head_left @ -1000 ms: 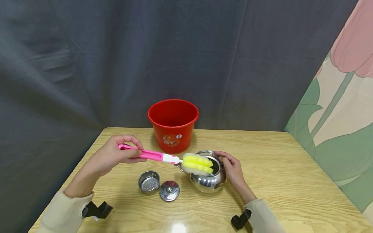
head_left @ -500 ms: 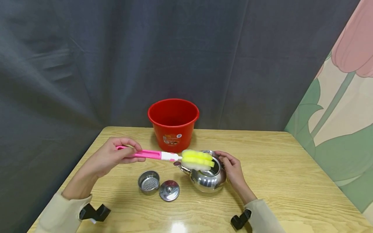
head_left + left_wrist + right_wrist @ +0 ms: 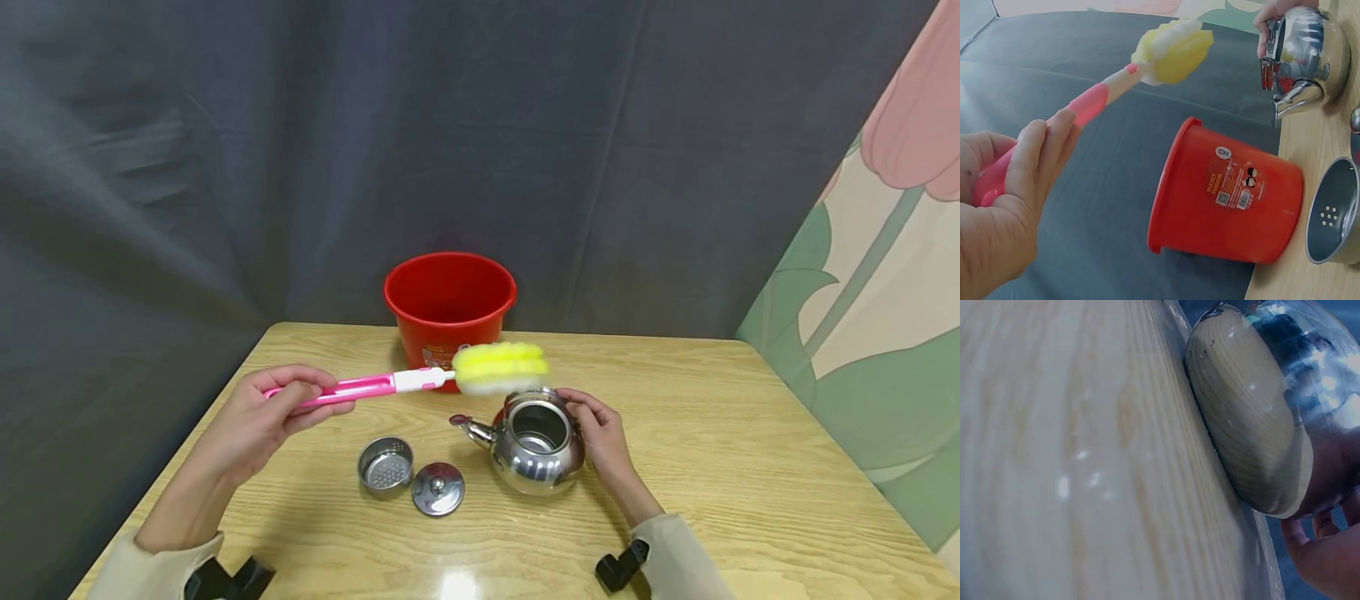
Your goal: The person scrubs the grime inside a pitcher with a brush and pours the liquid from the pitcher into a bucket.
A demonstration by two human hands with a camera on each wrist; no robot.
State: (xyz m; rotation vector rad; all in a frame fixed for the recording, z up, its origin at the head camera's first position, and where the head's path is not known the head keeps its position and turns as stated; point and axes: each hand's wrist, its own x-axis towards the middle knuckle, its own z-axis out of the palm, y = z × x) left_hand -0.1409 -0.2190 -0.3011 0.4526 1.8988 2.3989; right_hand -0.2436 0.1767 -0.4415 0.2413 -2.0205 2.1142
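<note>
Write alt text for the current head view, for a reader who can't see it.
A person's left hand holds a pink-handled sponge brush in the air while the right hand grips an open steel teapot on a wooden table. Left of the teapot sit a perforated steel strainer and round metal lid; a red bucket stands farther back.

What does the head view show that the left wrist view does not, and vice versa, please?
Only the head view shows down inside the open kettle and both sleeves. Only the left wrist view shows the barcode on the label of the red bucket. Both show the left hand holding the brush, the right hand holding the kettle, the bucket, the perforated cup and, though cut off in the wrist view, the lid.
</note>
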